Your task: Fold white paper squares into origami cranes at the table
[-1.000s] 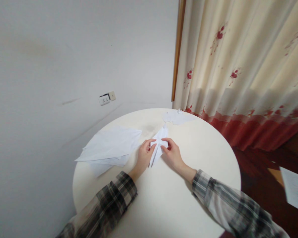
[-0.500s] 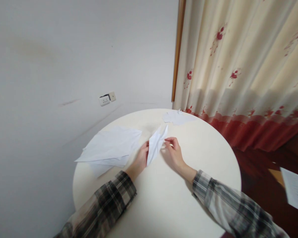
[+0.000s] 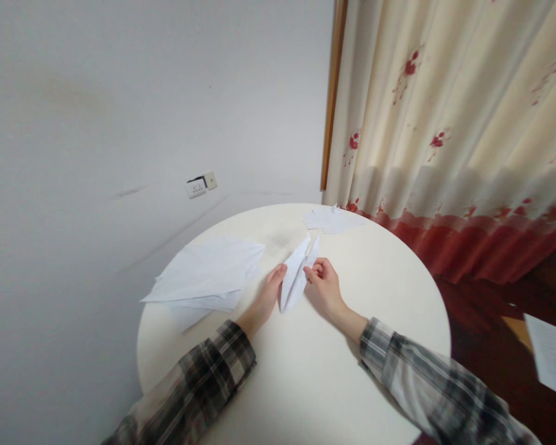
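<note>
A folded white paper shape (image 3: 297, 272), long and pointed, stands on edge near the middle of the round white table (image 3: 380, 290). My left hand (image 3: 267, 295) lies along its left side with fingers stretched out against the paper. Closed in a pinch, my right hand (image 3: 323, 284) grips the paper's right flap near its upper end. Both sleeves are plaid.
A loose stack of white sheets (image 3: 208, 275) lies on the table's left part, partly over the edge. A crumpled paper piece (image 3: 330, 219) sits at the far rim. Behind are a grey wall with a socket (image 3: 199, 185) and a curtain (image 3: 449, 130). Another sheet (image 3: 553, 361) lies at the right.
The paper, first flat under both hands, was lifted on edge. My right hand now pinches its right flap and my left hand has flattened against its side.
</note>
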A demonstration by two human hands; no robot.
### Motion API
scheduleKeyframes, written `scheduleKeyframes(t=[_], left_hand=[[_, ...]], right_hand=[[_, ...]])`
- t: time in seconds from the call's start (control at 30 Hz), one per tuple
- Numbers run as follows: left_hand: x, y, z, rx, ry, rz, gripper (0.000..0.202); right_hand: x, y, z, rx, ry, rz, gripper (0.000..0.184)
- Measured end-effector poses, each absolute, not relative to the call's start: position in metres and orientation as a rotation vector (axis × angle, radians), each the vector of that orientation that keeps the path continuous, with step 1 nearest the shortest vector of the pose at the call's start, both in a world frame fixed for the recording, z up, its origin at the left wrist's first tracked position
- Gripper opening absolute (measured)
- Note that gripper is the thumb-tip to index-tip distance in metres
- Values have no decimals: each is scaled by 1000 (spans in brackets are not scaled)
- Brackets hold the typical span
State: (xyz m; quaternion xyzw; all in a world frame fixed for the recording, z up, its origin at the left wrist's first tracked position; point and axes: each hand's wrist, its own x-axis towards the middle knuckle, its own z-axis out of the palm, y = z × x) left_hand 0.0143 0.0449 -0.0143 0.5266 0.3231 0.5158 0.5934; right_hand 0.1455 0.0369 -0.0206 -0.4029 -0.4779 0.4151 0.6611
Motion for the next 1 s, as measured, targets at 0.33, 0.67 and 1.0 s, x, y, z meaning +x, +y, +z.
scheduleKeyframes(t=[0.33, 0.67, 1.0], left_hand=[[14, 42, -14, 1257, 906, 1259, 43], [14, 42, -13, 1177, 903, 1272, 45], [11, 40, -13, 1204, 890, 1339, 48]], right_hand=[[145, 36, -18, -915, -1105, 965, 23], [147, 36, -21, -954, -1173, 917, 21], [148, 36, -23, -943, -1211, 795, 9]])
